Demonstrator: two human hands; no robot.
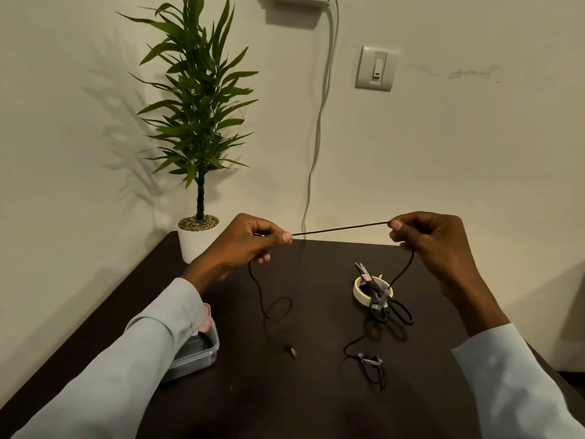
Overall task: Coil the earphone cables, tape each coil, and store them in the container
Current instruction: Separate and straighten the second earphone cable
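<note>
Both hands are raised above the worktop, the left hand and right hand each pinching the black earphone cable so a straight stretch runs between them; its ends trail down to the worktop. Coiling of this cable looks barely begun, with taping and storing to follow. The clear container under the left forearm seems to hold something dark already. Below the right hand, scissors rest across the masking tape roll, touching the trailing cable, which could snag.

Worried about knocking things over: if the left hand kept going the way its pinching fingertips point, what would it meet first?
Likely the right hand: the left hand points along the taut earphone cable between them; nothing else shows there.
</note>
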